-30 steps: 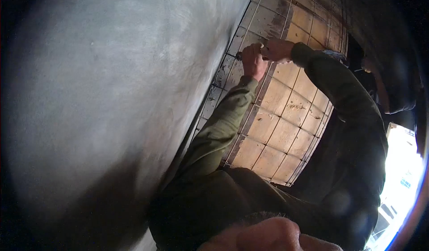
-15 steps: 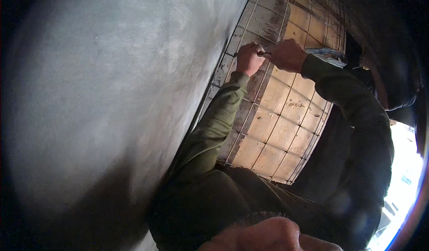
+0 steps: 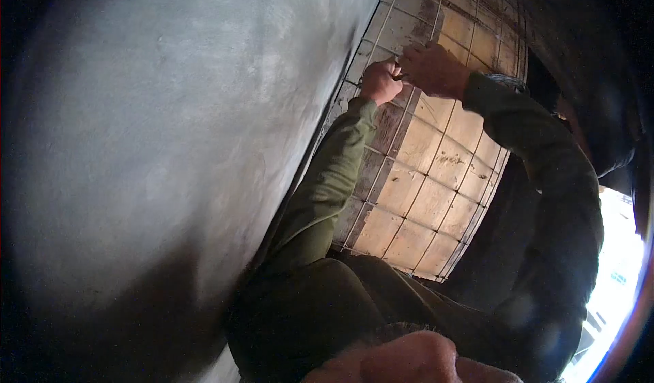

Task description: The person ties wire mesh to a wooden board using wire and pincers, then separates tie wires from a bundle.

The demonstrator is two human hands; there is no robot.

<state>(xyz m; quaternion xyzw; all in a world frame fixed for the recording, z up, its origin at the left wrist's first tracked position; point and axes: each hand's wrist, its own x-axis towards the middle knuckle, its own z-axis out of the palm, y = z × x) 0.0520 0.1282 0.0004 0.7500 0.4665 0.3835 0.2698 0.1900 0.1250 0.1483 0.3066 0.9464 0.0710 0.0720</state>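
Note:
My left hand (image 3: 381, 83) is closed, its fingers pinched by the steel wire mesh (image 3: 428, 176). A small dark end of something shows between its fingers and my right hand; its kind cannot be made out. Just above and to the right, my right hand (image 3: 436, 70) is bent over the mesh with curled fingers close against the left hand's fingertips. What those fingers hold is hidden. Behind the mesh lie pale wooden boards (image 3: 400, 199) with a darker strip along their left side.
A smooth grey wall (image 3: 170, 110) rises close along the left side. A bundle of thin grey wires (image 3: 507, 81) lies at the mesh's right edge, partly behind my right sleeve. Dark shapes and a person's arm are at the right, above a bright opening (image 3: 613, 267).
My right hand has moved slightly up and turned over, its fingers now higher on the mesh. My left hand has shifted a little upward. The dark piece between them shows less.

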